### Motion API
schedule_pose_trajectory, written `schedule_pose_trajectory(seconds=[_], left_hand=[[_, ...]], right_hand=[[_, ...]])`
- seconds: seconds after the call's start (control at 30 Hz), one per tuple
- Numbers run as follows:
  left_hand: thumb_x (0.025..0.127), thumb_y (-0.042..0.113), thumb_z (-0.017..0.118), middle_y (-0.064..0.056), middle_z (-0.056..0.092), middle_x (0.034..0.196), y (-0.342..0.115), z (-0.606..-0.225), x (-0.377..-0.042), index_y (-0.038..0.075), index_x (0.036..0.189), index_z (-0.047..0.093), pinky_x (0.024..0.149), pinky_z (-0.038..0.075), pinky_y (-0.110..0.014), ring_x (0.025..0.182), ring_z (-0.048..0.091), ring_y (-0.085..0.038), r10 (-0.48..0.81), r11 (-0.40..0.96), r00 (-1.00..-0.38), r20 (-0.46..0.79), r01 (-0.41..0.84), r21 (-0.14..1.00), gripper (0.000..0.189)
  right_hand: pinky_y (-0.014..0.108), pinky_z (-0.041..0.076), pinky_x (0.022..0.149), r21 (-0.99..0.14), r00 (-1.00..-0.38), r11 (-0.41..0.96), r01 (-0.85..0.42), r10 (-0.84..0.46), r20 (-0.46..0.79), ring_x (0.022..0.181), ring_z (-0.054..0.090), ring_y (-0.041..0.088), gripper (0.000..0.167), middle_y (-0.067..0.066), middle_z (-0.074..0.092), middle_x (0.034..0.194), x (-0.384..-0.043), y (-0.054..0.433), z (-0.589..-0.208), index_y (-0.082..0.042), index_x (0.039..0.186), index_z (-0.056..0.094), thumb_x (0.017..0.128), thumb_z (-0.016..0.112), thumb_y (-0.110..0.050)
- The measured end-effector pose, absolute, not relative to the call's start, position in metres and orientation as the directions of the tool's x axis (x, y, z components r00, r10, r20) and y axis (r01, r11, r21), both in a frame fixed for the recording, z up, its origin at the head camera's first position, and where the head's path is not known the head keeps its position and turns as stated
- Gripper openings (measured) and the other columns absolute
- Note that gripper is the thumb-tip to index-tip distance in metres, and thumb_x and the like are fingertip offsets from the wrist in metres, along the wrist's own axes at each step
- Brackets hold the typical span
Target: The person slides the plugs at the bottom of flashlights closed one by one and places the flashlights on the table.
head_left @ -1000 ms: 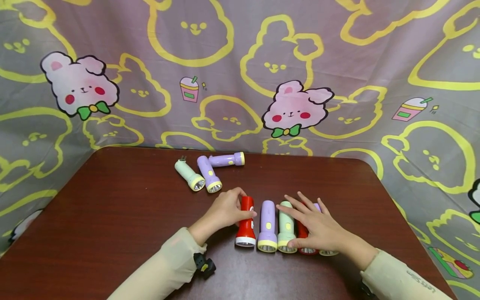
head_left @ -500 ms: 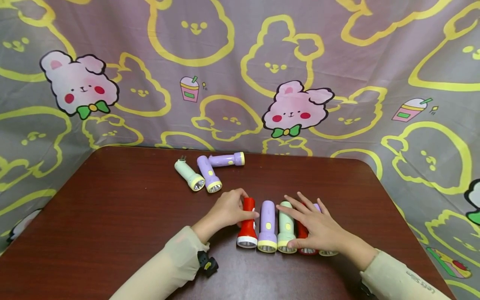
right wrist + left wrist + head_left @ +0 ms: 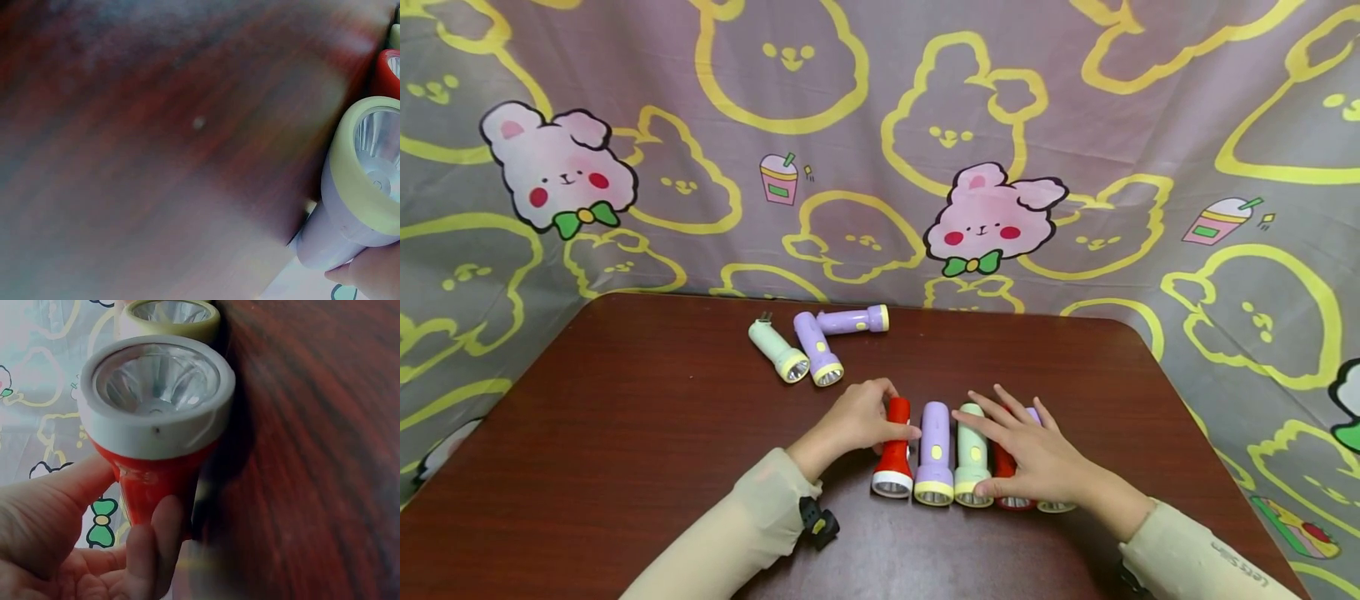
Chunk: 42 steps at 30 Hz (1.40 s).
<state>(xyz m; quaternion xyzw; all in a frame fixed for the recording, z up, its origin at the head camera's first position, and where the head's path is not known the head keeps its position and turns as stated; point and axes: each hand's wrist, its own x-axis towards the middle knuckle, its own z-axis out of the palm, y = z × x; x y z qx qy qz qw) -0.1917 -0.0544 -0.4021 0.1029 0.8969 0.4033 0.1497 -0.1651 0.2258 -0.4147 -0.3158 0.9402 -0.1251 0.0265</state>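
Observation:
My left hand (image 3: 857,421) grips a red flashlight (image 3: 895,458) with a white rim, thumb on one side and fingers curled round the other; its lens faces me in the left wrist view. Just right of it lies a purple flashlight (image 3: 936,442) with a yellow rim. My right hand (image 3: 1041,454) is spread flat over the rest of the row, thumb near the rim of a green flashlight (image 3: 975,454). Beneath that palm, partly hidden, are another red flashlight (image 3: 1006,475) and, at the right end, a second purple flashlight (image 3: 331,225), touched by a finger.
Toward the back of the brown table (image 3: 625,417) lie a green flashlight (image 3: 778,350) with plug prongs out, a purple flashlight (image 3: 818,348) beside it, and another purple flashlight (image 3: 853,320) lying crosswise. A patterned curtain (image 3: 850,208) hangs behind the table.
My left hand has shifted slightly right and nearer me, bringing the top of the red flashlight closer to the row. My right hand has stayed in place.

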Motion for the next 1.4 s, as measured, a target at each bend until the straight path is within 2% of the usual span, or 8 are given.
schedule_pose_trajectory(seconds=[0.2,0.37,0.63,0.83,1.03,1.4], left_hand=[[0.076,0.035,0.087,-0.009,0.063,0.086,-0.053,-0.4,-0.191,0.003,0.111,0.058,0.049,0.054,-0.028,0.047,0.062,-0.016,0.267,0.668,-0.94,-0.212,0.022,0.744,0.056],[0.078,0.035,0.085,-0.01,0.063,0.086,-0.053,-0.399,-0.189,0.004,0.112,0.056,0.048,0.054,-0.028,0.048,0.062,-0.018,0.254,0.67,-0.939,-0.232,-0.003,0.743,0.054],[0.081,0.038,0.082,-0.008,0.062,0.083,-0.054,-0.4,-0.189,0.003,0.117,0.057,0.052,0.052,-0.028,0.051,0.06,-0.017,0.25,0.682,-0.943,-0.221,0.009,0.731,0.055],[0.084,0.039,0.079,-0.005,0.061,0.074,-0.055,-0.401,-0.189,0.003,0.116,0.06,0.056,0.048,-0.027,0.054,0.057,-0.015,0.254,0.7,-0.948,-0.191,0.044,0.713,0.052],[0.086,0.035,0.077,-0.004,0.061,0.067,-0.061,-0.4,-0.188,0.003,0.116,0.06,0.056,0.048,-0.027,0.052,0.058,-0.014,0.259,0.677,-0.95,-0.173,0.051,0.734,0.047],[0.089,0.028,0.075,-0.002,0.06,0.065,-0.092,-0.397,-0.182,0.005,0.117,0.061,0.054,0.046,-0.028,0.05,0.057,-0.013,0.215,0.636,-0.97,-0.116,0.049,0.77,0.039]], right_hand=[[0.08,0.016,0.105,-0.254,-0.799,0.768,-0.588,-0.601,0.03,0.149,0.021,0.043,0.091,0.003,0.031,0.163,-0.165,0.226,-0.414,-0.039,0.152,0.036,0.074,0.066,-0.074],[0.08,0.016,0.105,-0.253,-0.798,0.768,-0.589,-0.602,0.032,0.149,0.022,0.043,0.091,0.003,0.031,0.163,-0.165,0.226,-0.415,-0.039,0.152,0.036,0.074,0.066,-0.074],[0.08,0.016,0.104,-0.253,-0.798,0.768,-0.589,-0.601,0.034,0.149,0.023,0.043,0.09,0.004,0.032,0.162,-0.165,0.226,-0.418,-0.038,0.152,0.037,0.074,0.066,-0.074],[0.08,0.016,0.104,-0.252,-0.798,0.767,-0.59,-0.602,0.037,0.148,0.023,0.044,0.091,0.004,0.033,0.162,-0.165,0.226,-0.419,-0.036,0.152,0.038,0.074,0.066,-0.074],[0.08,0.017,0.104,-0.241,-0.798,0.769,-0.592,-0.602,0.038,0.148,0.023,0.043,0.091,0.004,0.033,0.162,-0.166,0.227,-0.419,-0.038,0.152,0.037,0.074,0.066,-0.075],[0.079,0.017,0.105,-0.242,-0.797,0.768,-0.593,-0.602,0.044,0.148,0.024,0.043,0.091,0.004,0.033,0.162,-0.166,0.226,-0.417,-0.039,0.152,0.037,0.073,0.066,-0.075]])
